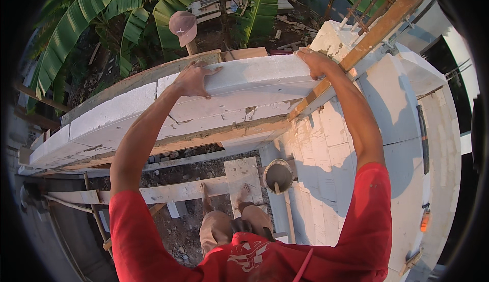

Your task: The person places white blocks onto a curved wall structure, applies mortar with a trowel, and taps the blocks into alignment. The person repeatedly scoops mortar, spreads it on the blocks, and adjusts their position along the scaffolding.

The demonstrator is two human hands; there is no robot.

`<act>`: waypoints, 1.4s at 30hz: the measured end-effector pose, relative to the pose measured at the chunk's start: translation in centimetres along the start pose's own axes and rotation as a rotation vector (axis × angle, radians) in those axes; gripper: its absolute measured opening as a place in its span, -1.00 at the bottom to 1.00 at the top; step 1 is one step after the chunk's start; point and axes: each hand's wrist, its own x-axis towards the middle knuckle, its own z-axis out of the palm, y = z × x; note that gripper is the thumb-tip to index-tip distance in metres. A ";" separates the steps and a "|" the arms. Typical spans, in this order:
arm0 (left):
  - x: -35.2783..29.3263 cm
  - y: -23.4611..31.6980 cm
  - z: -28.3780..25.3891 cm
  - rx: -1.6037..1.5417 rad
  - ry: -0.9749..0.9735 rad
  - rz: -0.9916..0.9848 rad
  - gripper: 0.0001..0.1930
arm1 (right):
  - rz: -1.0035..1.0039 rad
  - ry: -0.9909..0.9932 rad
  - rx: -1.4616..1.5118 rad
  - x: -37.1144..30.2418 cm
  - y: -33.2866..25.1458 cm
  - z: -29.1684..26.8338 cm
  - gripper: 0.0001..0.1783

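A long white lightweight concrete block [254,73] lies on top of the white block wall in front of me. My left hand [196,78] grips its left part from above, with fingers spread over the top and front edge. At the block's right end, beside a wooden post [374,27], my right hand [315,64] is closed round the upper corner. Its fingertips are partly hidden behind the block. A thin string runs along the front of the top course. Left of the held block, another white block [114,106] continues the row.
A bucket of grey mortar [278,176] with a stick or handle in it stands below. My bare feet are on scaffold planks [178,190]. A cap [183,26] sits on a post behind the wall. An orange-handled tool [425,221] lies at right. Banana plants grow beyond.
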 end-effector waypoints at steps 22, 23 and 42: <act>-1.7 -6.0 -1.3 -0.388 -0.059 -0.019 0.00 | -0.034 -0.107 0.112 2.8 2.5 -0.5 0.07; -2.8 -7.3 -1.5 -0.474 -0.054 -0.148 0.01 | -0.041 -0.096 0.110 2.9 2.8 -0.1 0.07; -11.0 -9.5 1.9 0.039 0.047 -0.304 0.36 | -0.038 -0.036 0.140 1.2 2.2 0.1 -0.04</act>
